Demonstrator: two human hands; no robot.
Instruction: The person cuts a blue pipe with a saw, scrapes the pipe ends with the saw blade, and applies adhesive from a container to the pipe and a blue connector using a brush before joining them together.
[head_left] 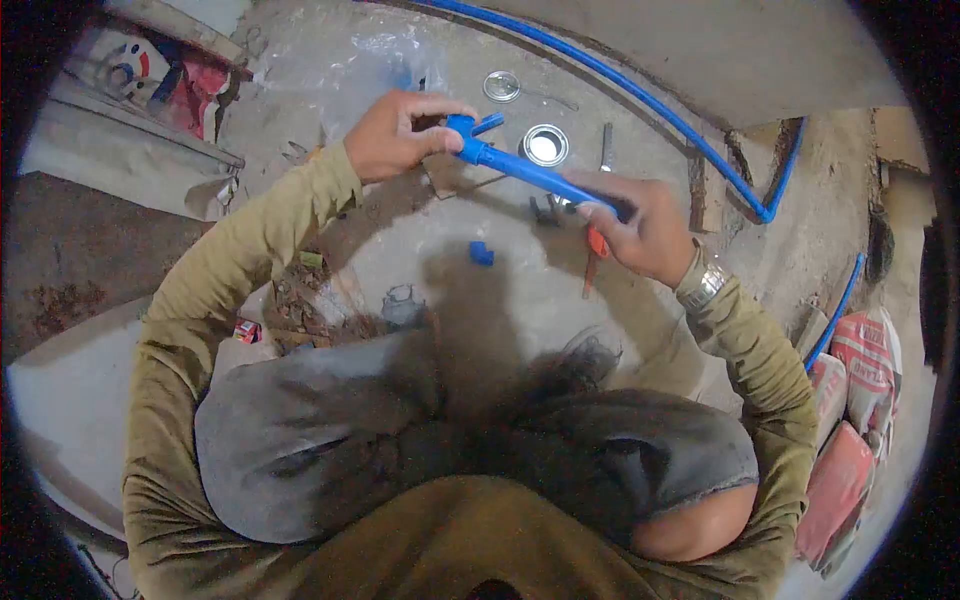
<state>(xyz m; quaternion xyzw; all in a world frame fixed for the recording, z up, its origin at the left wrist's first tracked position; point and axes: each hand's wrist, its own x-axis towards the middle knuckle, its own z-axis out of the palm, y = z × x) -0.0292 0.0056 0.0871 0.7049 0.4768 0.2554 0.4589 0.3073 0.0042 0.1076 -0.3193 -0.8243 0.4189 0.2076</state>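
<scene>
A short blue pipe (535, 175) with a blue fitting (465, 140) on its left end is held up above the floor between both hands. My left hand (400, 135) pinches the fitting, thumb on its near side. Around the pipe's right end the fingers of my right hand (645, 225) are closed. Another small blue piece sticks out to the right from the fitting. On the floor beyond the pipe stands an open round can (544, 146) with pale contents, and a round lid (501, 87) lies farther back. A loose blue elbow fitting (482, 253) rests below the pipe.
A long blue pipe (640, 95) runs along the wall at the back right. Near my right hand lie a tool with an orange-red part (597, 242) and a metal strip (607, 145). Red and white sacks (860, 370) are at the right. Clear plastic (350, 70) lies at the back left.
</scene>
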